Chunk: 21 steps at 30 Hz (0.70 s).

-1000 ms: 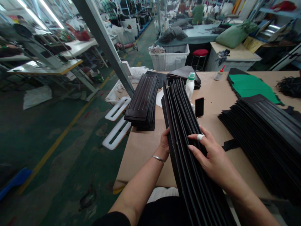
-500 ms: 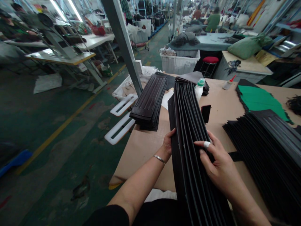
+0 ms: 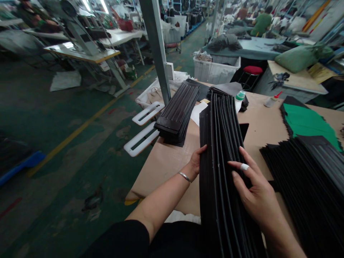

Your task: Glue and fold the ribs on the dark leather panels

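Out past the worktop's [image 3: 172, 168] left edge, two white slotted plates [image 3: 130, 148]. Along that edge, toward the far left corner, a flat stack of dark strips [image 3: 178, 107]. Now the left hand [image 3: 197, 161]: thumb pressed on the bundle's left side, the other fingers hidden behind it. And here's the black bundle [image 3: 219, 154] itself, held between both hands across the worktop's near edge, layers fanned, near end running out of view. The right hand [image 3: 254, 186], white band on one finger, grips from the right, thumb and forefinger narrowly parted, tips on the layers. Beyond, a green-capped bottle [image 3: 240, 96]; toward the far edge, a red-tipped bottle [image 3: 271, 102]. Then green cloth [image 3: 309, 120] and, at the near right, a big dark stack [image 3: 303, 175].
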Each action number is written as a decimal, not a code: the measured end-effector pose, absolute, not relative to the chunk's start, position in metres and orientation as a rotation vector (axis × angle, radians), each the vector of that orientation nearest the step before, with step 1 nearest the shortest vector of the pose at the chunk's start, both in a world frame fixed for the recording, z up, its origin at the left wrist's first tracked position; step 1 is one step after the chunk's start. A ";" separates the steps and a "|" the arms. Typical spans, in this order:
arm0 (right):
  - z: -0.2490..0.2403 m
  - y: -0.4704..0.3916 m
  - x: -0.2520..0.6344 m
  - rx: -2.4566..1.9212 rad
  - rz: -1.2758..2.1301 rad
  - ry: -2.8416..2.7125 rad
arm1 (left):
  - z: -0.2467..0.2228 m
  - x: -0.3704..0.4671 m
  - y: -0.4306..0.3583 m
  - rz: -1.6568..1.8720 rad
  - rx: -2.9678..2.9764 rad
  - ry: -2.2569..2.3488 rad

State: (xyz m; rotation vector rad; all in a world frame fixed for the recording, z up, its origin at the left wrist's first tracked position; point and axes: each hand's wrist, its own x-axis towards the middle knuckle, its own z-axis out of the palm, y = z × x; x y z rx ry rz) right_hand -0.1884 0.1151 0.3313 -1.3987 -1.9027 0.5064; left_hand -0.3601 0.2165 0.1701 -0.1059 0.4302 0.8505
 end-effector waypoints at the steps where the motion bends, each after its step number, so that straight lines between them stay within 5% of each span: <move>1: 0.331 0.115 -0.189 -1.410 0.507 -1.902 | 0.170 -0.360 0.217 0.845 -0.111 0.427; 21: 0.317 0.140 -0.184 -1.634 0.726 -1.731 | 0.198 -0.374 0.230 0.750 -0.039 0.556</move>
